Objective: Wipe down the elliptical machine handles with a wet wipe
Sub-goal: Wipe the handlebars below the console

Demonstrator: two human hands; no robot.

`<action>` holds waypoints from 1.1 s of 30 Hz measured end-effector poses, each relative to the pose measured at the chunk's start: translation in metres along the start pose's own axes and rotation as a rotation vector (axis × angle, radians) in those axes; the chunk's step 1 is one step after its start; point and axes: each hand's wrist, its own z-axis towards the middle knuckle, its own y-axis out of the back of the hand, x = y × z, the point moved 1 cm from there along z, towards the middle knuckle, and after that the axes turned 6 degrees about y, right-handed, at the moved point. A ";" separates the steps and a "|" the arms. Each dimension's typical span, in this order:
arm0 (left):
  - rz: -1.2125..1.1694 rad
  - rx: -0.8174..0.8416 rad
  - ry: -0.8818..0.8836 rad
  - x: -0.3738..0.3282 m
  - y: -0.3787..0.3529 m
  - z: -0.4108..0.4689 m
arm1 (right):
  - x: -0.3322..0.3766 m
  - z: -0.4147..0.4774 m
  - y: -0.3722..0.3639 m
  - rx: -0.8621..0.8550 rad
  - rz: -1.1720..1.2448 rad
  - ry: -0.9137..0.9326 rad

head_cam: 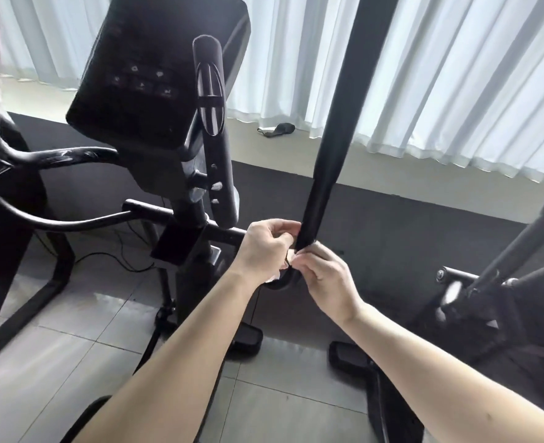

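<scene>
Here both bare forearms reach in over the tiled floor (72,318), the left hand (265,246) and right hand (325,278) meeting at the lower end of the tall black handle (334,148), fingers (309,254) pinched narrow on a white wet wipe (288,259) pressed against the bar where it bends. Open floor lies to either side of the arms, hemmed by the console (142,68) post on the left and another machine's frame (487,276) on the right. Beyond, a dark mat (408,225) runs along the pale curtains (456,75).
</scene>
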 end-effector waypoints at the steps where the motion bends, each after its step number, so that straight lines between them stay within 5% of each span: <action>1: 0.023 -0.002 0.002 0.003 0.001 -0.002 | 0.002 -0.009 -0.004 0.019 0.021 -0.053; 11: 0.066 0.085 -0.108 0.028 0.008 -0.023 | 0.023 -0.007 0.014 -0.135 0.138 -0.245; 20: -0.025 -0.188 -0.241 -0.010 -0.010 0.005 | 0.003 0.032 0.028 -0.334 0.017 -0.312; 25: 0.115 -0.390 -0.259 -0.013 -0.017 0.013 | 0.006 0.036 0.017 -0.379 0.109 -0.326; 33: 0.311 -0.352 -0.298 0.001 -0.026 -0.001 | 0.000 0.026 0.014 -0.350 0.302 -0.459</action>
